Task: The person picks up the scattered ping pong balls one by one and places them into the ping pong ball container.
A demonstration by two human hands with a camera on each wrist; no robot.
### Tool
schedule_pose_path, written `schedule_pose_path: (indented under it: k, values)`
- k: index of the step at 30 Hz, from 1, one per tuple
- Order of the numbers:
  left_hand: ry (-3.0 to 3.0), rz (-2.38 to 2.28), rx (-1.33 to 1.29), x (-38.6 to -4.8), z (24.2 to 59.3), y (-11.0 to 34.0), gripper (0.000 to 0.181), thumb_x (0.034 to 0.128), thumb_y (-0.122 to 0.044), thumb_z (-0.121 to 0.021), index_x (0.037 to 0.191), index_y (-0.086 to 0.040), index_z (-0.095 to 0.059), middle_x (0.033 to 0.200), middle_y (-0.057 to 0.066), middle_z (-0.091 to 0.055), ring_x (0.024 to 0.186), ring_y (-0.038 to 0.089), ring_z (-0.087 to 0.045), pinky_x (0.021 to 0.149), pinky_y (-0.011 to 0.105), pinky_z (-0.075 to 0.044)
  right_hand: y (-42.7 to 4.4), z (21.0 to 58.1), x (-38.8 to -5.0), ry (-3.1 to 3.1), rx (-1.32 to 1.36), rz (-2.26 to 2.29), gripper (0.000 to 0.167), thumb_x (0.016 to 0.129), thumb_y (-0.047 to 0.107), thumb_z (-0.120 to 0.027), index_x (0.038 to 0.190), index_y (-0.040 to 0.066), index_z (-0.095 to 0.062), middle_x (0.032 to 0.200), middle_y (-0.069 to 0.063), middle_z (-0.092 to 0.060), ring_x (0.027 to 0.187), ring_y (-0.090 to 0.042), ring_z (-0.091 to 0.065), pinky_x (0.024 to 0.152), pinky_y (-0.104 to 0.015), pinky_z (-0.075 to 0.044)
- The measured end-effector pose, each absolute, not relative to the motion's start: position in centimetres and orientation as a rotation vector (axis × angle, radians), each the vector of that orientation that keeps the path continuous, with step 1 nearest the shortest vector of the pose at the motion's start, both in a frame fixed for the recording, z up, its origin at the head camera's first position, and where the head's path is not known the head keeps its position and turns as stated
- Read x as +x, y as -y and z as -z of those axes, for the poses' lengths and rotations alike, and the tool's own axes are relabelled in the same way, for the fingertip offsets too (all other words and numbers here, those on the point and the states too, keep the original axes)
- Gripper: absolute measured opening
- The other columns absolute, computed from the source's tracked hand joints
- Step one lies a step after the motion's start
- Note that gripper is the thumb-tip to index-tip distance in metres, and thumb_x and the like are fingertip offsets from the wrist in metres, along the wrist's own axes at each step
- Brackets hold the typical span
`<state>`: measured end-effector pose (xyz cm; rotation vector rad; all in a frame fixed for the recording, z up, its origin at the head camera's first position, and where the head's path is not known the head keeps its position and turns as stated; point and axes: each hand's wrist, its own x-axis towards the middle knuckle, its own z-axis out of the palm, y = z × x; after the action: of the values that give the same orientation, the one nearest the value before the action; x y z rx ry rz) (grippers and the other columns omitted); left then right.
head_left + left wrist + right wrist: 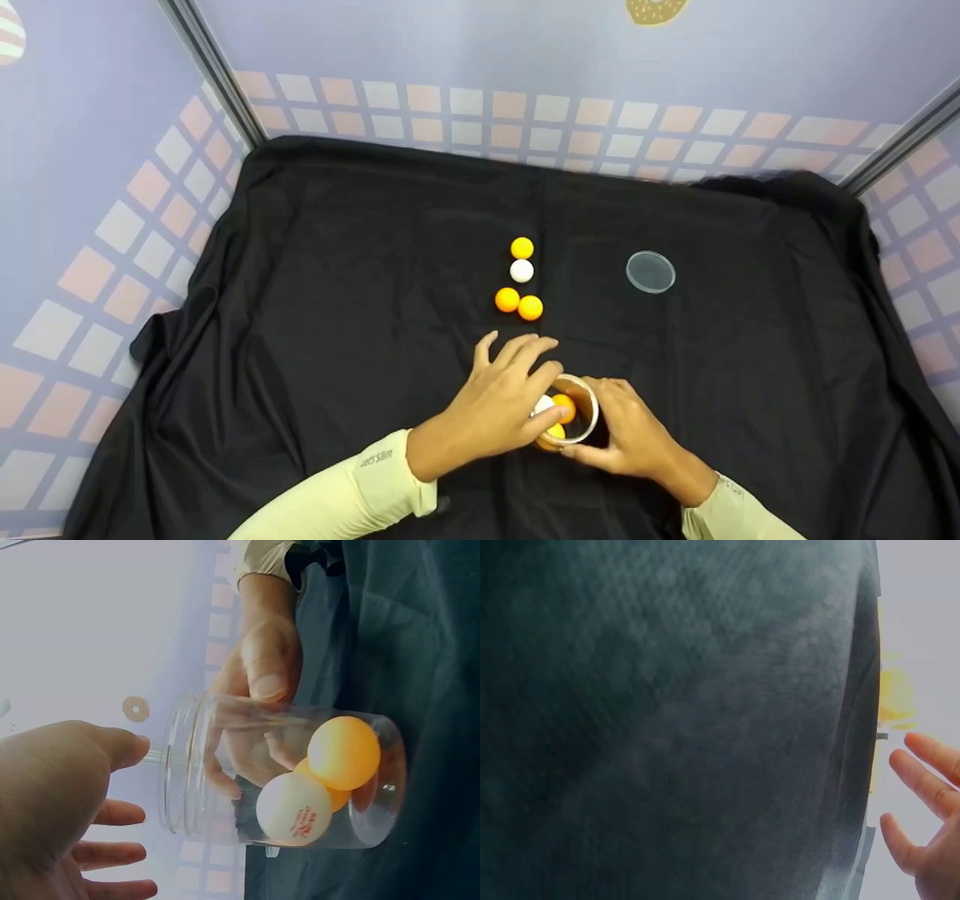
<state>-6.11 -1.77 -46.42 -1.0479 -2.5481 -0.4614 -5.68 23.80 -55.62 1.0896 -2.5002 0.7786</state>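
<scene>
My right hand (634,431) grips a clear plastic jar (187,765) from its right side, the thumb near the front. The jar stands upright on the black cloth, its mouth uncovered. A white ping-pong ball (294,810) and two orange ones, the upper an orange ping-pong ball (343,754), lie at its bottom. Above the jar's left rim is my left hand (499,405), fingers spread and relaxed, holding nothing. Beyond it on the cloth lie a white ping-pong ball (522,271) and several orange ones, including an orange ping-pong ball (530,307).
A clear round lid (651,272) lies flat on the cloth, to the right of the loose balls. Black cloth (375,300) covers the table, with folds at its sides. Patterned wall panels (450,45) stand behind and at both sides.
</scene>
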Motion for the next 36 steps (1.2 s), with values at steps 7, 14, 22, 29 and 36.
schedule_pose_path:
  k: [7,14,22,29,36]
  values:
    - [2.529,0.472,-1.031,-7.2,45.8,0.9,0.038,0.0936,-0.048,-0.066,0.117,-0.018,-0.065,0.142,0.006,-0.057,0.133,0.025,-0.053,0.102,0.065,-0.04,-23.8,55.7,-5.6,2.514,1.084,-0.768,0.09,0.072,0.058,-0.084,0.142,0.009,-0.054,0.13,0.001,-0.066,0.111,-0.014,-0.065,0.097,-0.043,-0.048]
    - [2.563,0.459,-0.993,-9.1,45.1,0.1,0.039,0.0969,-0.048,-0.061,0.122,-0.018,-0.065,0.143,0.005,-0.057,0.134,0.024,-0.052,0.104,0.065,-0.038,-23.9,55.7,-5.7,2.492,1.098,-0.765,0.09,0.072,0.058,-0.083,0.142,0.009,-0.054,0.127,0.001,-0.066,0.107,-0.015,-0.065,0.095,-0.044,-0.048]
    - [2.591,0.4,-0.875,-12.4,45.2,0.0,0.042,0.0953,-0.049,-0.063,0.122,-0.018,-0.064,0.141,0.005,-0.058,0.132,0.024,-0.053,0.104,0.065,-0.038,-23.9,55.8,-5.7,2.492,1.095,-0.777,0.089,0.07,0.058,-0.085,0.137,0.005,-0.057,0.126,-0.002,-0.067,0.107,-0.016,-0.065,0.095,-0.043,-0.048]
    - [2.653,0.357,-0.81,-14.8,46.2,-0.1,0.046,0.0929,-0.05,-0.067,0.124,-0.017,-0.063,0.143,0.006,-0.057,0.134,0.028,-0.052,0.105,0.066,-0.036,-23.9,55.7,-5.7,2.493,1.09,-0.786,0.088,0.072,0.058,-0.084,0.137,0.005,-0.057,0.125,-0.002,-0.067,0.106,-0.017,-0.065,0.096,-0.043,-0.047]
    - [2.741,0.344,-0.774,-16.2,47.5,-0.3,0.048,0.0928,-0.051,-0.067,0.126,-0.017,-0.063,0.146,0.007,-0.055,0.137,0.028,-0.05,0.108,0.068,-0.033,-23.9,55.7,-5.7,2.496,1.086,-0.787,0.088,0.071,0.058,-0.084,0.138,0.007,-0.057,0.124,-0.002,-0.067,0.105,-0.016,-0.065,0.096,-0.042,-0.047]
